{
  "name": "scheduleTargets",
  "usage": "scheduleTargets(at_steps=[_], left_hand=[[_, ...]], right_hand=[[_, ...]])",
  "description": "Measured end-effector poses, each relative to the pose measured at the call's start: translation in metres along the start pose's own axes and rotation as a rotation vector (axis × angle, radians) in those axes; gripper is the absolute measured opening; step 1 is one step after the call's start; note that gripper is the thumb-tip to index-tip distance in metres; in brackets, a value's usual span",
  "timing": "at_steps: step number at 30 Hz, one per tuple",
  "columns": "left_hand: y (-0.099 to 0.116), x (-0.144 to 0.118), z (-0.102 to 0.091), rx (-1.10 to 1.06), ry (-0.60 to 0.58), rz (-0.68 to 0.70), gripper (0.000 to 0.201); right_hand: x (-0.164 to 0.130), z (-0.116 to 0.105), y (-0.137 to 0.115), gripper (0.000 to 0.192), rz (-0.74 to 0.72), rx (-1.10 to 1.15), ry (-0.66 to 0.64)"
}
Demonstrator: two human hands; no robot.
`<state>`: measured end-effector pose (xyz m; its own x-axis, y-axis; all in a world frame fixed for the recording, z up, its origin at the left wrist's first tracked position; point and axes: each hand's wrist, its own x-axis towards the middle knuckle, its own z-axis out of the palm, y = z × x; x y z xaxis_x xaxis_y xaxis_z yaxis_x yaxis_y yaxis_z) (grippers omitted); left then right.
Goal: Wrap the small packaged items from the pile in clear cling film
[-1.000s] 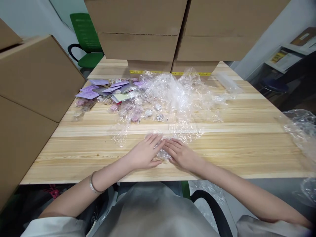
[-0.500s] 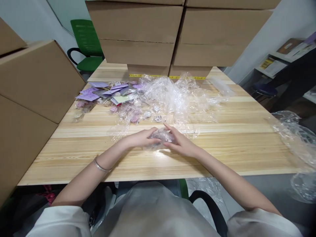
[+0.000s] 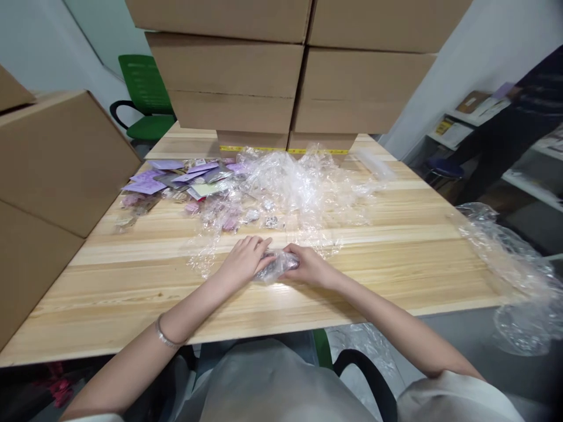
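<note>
A small bundle in clear plastic wrap (image 3: 273, 268) lies at the front middle of the table, and what is inside it cannot be made out. Its right end is gripped by my right hand (image 3: 310, 267), the thumb on top and the fingers curled around the far side and below. My left hand (image 3: 246, 258) holds the left end, with the thumb pressed along the wrap and the fingers bent beyond it. Just past my hands are a small patterned piece (image 3: 271, 222) and a big heap of crumpled clear wrap (image 3: 290, 181).
Purple envelopes and flat packets (image 3: 147, 183) are piled at the left back. Stacked cardboard boxes (image 3: 229, 82) rise behind the heap, and another large box (image 3: 57, 158) borders the left side. More clear plastic (image 3: 514, 264) hangs over the right edge. A person's dark-clothed legs (image 3: 497, 135) show at right.
My fingers have closed in on the wrapped bundle, and my left hand has turned over more onto its end. The whole view has shifted, with more of the boxes showing.
</note>
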<state>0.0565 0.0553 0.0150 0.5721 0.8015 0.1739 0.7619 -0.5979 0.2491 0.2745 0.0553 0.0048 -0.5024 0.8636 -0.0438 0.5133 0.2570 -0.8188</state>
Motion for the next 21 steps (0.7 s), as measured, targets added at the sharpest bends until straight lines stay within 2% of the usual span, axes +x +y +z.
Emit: scheduleTargets(at_steps=[4,6,8,10,11,13,17,19,21], left_hand=[[0.009,-0.003,-0.004,-0.285,-0.045,-0.058,0.029],[0.016,-0.001,-0.006,-0.409,-0.015,-0.092,0.027],[0.023,0.001,-0.008,-0.453,0.083,-0.062,0.030],[0.029,0.003,-0.010,-0.419,0.244,0.029,0.036],[0.030,0.002,-0.011,-0.392,0.329,0.071,0.039],[0.029,-0.002,-0.012,-0.358,0.442,0.101,0.043],[0.020,-0.017,-0.008,-0.413,0.472,-0.019,0.040],[0.016,-0.021,-0.005,-0.459,0.474,-0.119,0.036],[0.013,-0.021,-0.003,-0.508,0.469,-0.218,0.034]], right_hand=[[-0.014,-0.005,-0.010,0.030,-0.019,0.197,0.085],[-0.024,-0.012,-0.019,0.026,-0.056,0.274,0.082],[-0.033,-0.020,-0.025,0.026,-0.046,0.363,0.038],[-0.042,-0.032,-0.024,0.029,0.008,0.445,0.016],[-0.046,-0.040,-0.021,0.031,0.043,0.479,0.047],[-0.053,-0.063,-0.008,0.034,0.123,0.527,0.225],[-0.059,-0.130,0.036,0.042,0.208,0.599,0.805],[-0.051,-0.170,0.060,0.038,0.201,0.615,0.966],[-0.031,-0.209,0.083,0.030,0.253,0.551,1.073]])
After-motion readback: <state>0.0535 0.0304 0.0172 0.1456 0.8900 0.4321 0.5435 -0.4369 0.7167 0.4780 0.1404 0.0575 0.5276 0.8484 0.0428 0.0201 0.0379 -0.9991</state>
